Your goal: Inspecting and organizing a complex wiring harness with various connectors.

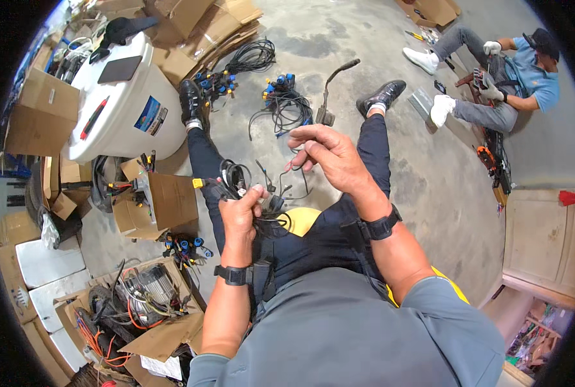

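Observation:
My left hand [238,218] is closed around a coiled bundle of black cable [234,175] above my left thigh. A yellow connector [198,184] sticks out of that bundle on the left, and more loops hang below the fist. Farther right and a little higher, my right hand [334,155] has thumb and fingers pinched on a thin wire [292,166], partly hidden by the fingers. That wire looks reddish near the fingertips and dark lower down. Below it, loose dark wire [307,193] curves between the two hands. Behind my left fist lies a yellow seat surface [300,220].
On the floor ahead lie black cables with blue connectors [286,100] and a dark part with a stalk [326,117]. Left stand a white bin [123,90], an open cardboard box [174,200] and a box of motor parts [149,293]. A seated co-worker [494,84] is at right.

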The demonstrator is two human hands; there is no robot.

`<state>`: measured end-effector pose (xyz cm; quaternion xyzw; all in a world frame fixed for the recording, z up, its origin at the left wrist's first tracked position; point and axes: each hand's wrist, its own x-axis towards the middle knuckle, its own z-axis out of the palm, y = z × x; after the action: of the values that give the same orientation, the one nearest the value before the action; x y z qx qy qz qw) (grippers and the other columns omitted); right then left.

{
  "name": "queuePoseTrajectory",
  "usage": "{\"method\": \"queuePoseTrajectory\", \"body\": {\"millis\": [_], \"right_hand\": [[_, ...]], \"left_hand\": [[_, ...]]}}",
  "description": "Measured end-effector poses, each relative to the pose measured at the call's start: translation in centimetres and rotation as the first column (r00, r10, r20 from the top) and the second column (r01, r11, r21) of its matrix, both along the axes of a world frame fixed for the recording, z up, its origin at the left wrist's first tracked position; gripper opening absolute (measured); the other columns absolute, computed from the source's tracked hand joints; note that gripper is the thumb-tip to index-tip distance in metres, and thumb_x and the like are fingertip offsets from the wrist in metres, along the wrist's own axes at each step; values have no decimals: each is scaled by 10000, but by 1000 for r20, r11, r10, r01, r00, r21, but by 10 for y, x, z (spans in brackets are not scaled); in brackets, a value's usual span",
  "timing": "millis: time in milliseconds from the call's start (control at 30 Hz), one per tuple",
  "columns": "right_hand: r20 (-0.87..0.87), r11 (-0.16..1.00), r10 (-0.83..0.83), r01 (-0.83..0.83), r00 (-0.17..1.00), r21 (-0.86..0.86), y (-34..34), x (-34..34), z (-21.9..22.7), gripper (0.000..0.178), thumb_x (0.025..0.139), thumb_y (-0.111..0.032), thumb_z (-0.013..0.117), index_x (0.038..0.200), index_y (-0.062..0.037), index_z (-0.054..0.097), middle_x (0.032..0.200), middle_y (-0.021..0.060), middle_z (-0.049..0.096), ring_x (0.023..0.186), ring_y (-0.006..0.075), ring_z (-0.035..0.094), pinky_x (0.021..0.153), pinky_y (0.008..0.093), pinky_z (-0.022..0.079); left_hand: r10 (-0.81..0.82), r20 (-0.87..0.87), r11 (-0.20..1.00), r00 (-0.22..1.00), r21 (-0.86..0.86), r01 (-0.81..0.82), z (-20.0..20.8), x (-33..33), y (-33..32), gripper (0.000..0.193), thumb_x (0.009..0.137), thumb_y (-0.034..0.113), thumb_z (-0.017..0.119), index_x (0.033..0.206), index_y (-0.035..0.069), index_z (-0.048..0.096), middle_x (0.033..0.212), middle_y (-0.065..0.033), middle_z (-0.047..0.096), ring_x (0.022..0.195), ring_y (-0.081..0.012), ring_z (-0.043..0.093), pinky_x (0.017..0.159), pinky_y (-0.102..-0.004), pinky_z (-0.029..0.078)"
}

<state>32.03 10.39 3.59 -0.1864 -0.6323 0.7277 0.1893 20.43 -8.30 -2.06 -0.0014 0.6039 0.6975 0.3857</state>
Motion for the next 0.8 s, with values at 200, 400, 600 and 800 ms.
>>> {"method": "queuePoseTrajectory", "body": {"millis": [200,400,600,800], "right_hand": [[-134,991,135,-136,982,9,-13,6,35,289,954,-7,439,1209,9,574,1052,103,647,842,146,658,693,264,534],[-124,935,314,-330,941,-133,-31,28,35,329,933,19,431,1239,13,552,1028,118,658,822,164,662,712,289,539],[75,931,288,-261,955,-254,-32,59,3,403,858,25,429,1239,-7,556,970,127,668,761,159,668,678,270,525],[217,952,269,-226,938,-204,-24,60,-11,434,825,38,405,1219,-33,574,955,74,665,731,115,649,648,239,500]], "left_hand": [[-104,155,994,982,-16,107,-8,16,14,225,875,219,684,809,6,656,734,-101,681,477,-103,502,448,-247,391],[32,343,967,939,228,-116,-18,20,24,326,951,298,584,866,-9,655,677,-61,608,502,-118,502,496,-251,427],[-114,260,914,959,407,-2,-17,7,7,556,988,417,469,956,-103,664,586,-66,571,491,-117,480,539,-267,436],[-247,268,845,931,530,72,-12,-6,0,406,969,408,510,864,32,624,935,-200,678,501,-143,495,599,-322,459]]}}
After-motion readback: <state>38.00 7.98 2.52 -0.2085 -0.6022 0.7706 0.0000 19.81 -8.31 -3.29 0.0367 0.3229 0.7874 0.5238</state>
